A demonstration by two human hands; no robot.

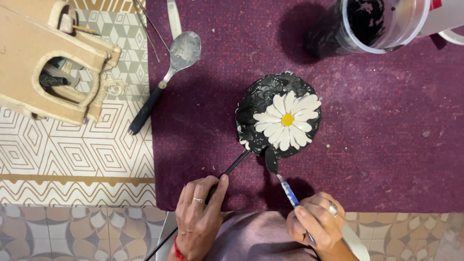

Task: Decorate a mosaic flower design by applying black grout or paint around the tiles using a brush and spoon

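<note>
Head view: round black disc with white-petalled, yellow-centred daisy relief [282, 116] flat on purple cloth [386, 145], mid-frame. Left hand [198, 220], fingers clamped on thin black rod [232, 166], long axis diagonal, tip up-right touching disc edge. Right hand [316, 224], fingers pinched on blue-handled palette knife [280, 176], blade up-left at disc's lower rim. Clear plastic cup holding black paint [377, 21] top right. Grey-smeared metal spoon with black handle [166, 72] upper left.
</note>
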